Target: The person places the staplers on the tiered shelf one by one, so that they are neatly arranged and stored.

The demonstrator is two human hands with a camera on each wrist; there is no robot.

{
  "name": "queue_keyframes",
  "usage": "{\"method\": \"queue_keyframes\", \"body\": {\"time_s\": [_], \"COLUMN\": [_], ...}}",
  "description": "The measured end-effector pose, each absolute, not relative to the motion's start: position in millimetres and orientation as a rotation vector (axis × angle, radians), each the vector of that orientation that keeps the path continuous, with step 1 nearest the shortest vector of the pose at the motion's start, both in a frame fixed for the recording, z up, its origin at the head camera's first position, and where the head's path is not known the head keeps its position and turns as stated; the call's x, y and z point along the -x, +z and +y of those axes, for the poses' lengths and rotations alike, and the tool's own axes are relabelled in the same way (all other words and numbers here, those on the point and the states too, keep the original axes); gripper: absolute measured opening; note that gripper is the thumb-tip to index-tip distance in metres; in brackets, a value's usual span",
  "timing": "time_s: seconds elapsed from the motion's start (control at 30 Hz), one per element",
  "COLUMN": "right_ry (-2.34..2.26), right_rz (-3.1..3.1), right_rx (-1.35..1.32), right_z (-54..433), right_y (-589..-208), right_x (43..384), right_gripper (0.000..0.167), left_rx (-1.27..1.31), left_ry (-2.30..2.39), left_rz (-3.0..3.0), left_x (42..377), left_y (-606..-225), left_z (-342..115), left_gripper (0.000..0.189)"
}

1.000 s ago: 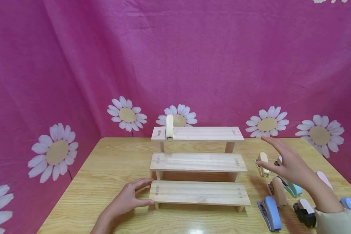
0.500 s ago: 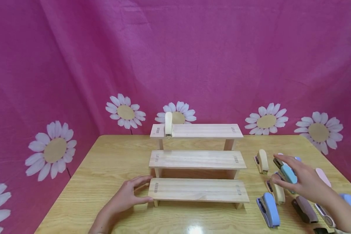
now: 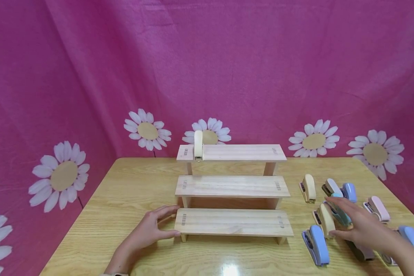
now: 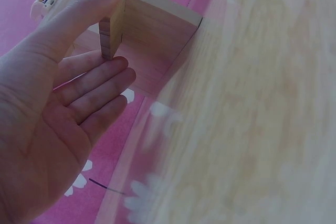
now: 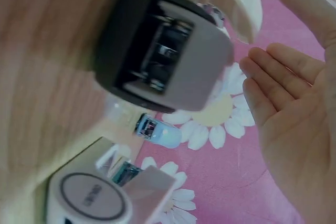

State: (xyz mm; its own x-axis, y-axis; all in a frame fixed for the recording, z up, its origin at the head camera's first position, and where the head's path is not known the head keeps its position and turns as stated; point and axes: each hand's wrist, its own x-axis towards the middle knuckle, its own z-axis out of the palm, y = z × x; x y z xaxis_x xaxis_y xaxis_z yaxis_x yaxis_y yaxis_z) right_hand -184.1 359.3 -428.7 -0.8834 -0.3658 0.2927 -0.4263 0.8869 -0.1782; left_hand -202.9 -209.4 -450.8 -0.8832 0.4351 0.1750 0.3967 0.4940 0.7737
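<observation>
My left hand (image 3: pixel 150 230) touches the left end of the lowest step of a three-tier wooden shelf (image 3: pixel 232 222), thumb at the front corner, index finger at the back. In the left wrist view its other fingers extend loosely past the board's end (image 4: pixel 107 38). My right hand (image 3: pixel 362 226) reaches low over a group of staplers, thumb and fingers spread around a cream stapler (image 3: pixel 327 220) on the table. In the right wrist view, that cream stapler (image 5: pixel 244 9) lies beyond the fingertips, and a grey-brown stapler (image 5: pixel 202 61) is in front of the palm.
A cream stapler (image 3: pixel 198 146) stands on the top step's left end. Around my right hand lie a blue stapler (image 3: pixel 318 245), another cream one (image 3: pixel 309 188), a white one (image 3: pixel 332 187), a pink one (image 3: pixel 378 209) and several more. A pink daisy-print cloth (image 3: pixel 255 76) hangs behind the table.
My right hand has moved down and toward me, from above the far staplers to the cream stapler, with its fingers closing in. The left hand stays at the shelf; the view shifts slightly.
</observation>
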Motion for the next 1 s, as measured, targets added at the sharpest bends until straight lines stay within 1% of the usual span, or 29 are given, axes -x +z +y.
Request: {"method": "queue_keyframes", "body": {"time_s": [0.2, 0.5, 0.73, 1.0], "right_ry": [0.26, 0.317, 0.269, 0.329], "right_rz": [-2.75, -2.717, -2.676, -2.661], "right_rx": [-0.669, -0.711, -0.69, -0.616], "right_z": [363.4, 366.5, 364.6, 364.5], "right_y": [-438.5, -443.0, -443.0, -441.6], "right_x": [185.5, 188.1, 188.8, 187.3], "right_gripper": [0.092, 0.084, 0.087, 0.089], "left_rx": [-0.702, -0.697, -0.702, -0.72], "left_ry": [1.362, 1.363, 1.364, 1.373], "left_rz": [2.66, 2.649, 2.658, 2.66], "left_x": [203.0, 203.6, 203.5, 203.5], "left_y": [-450.7, -451.3, -451.3, -451.6], "left_z": [-209.5, -210.2, -210.6, -210.9], "left_gripper": [0.072, 0.073, 0.073, 0.073]}}
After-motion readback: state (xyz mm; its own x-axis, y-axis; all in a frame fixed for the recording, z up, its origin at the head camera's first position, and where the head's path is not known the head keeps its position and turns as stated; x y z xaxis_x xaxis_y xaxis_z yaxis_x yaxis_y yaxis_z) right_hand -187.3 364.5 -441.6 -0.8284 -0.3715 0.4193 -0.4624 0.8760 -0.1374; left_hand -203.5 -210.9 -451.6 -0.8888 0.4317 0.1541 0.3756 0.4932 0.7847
